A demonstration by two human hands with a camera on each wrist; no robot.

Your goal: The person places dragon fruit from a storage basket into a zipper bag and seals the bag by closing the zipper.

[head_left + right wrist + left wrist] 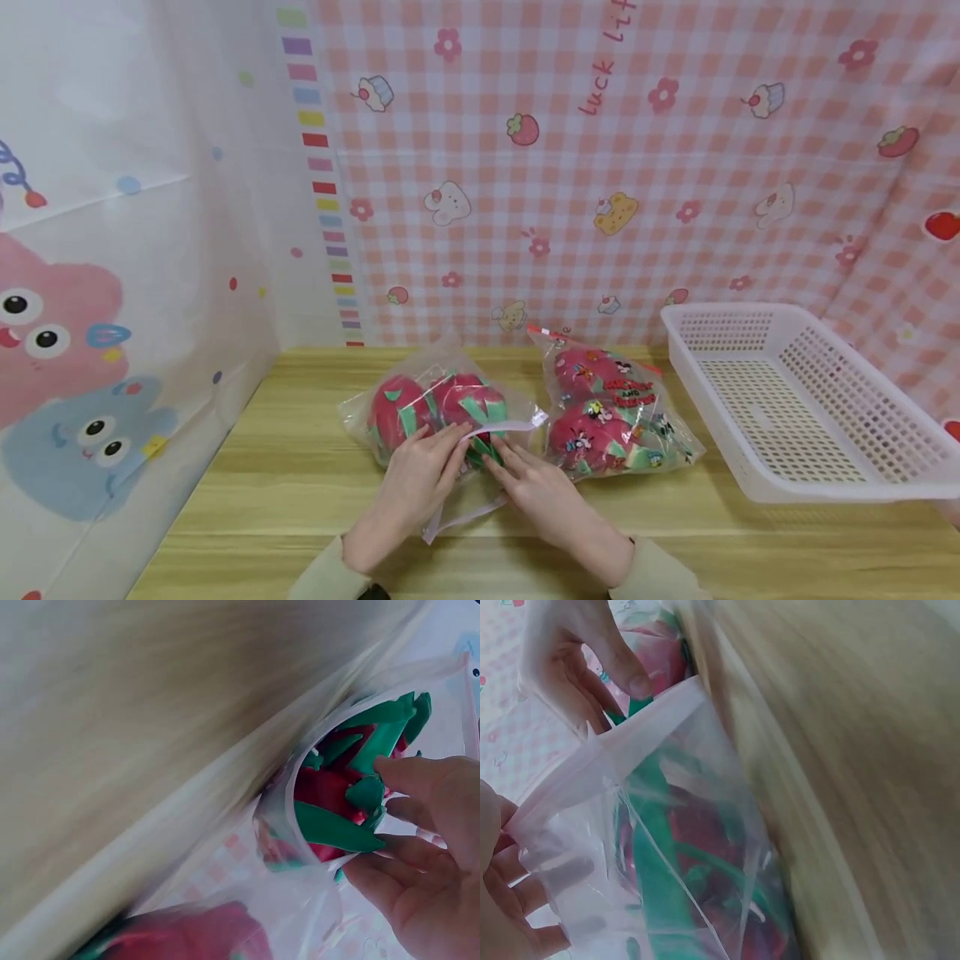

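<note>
An unzipped clear plastic bag (352, 414) lies on the wooden table with red dragon fruits (397, 412) with green leaf-like scales inside. Its pale rim faces the person, and the leaves of a dragon fruit (326, 791) show in the mouth. My left hand (420, 467) is at the left of the mouth and pinches the rim, with several fingers spread along the outside, as the left wrist view shows. From the other side my right hand (536, 492) reaches to the mouth. Its thumb and fairly straight fingertips touch the green leaves. The inner fingertips are partly hidden.
To the right lies a second printed zip bag (611, 408) with red closure, holding more dragon fruits, close to my right hand. A white perforated plastic basket (832, 492) stands at the far right. Patterned cloth (480, 250) hangs behind and at the sides of the table.
</note>
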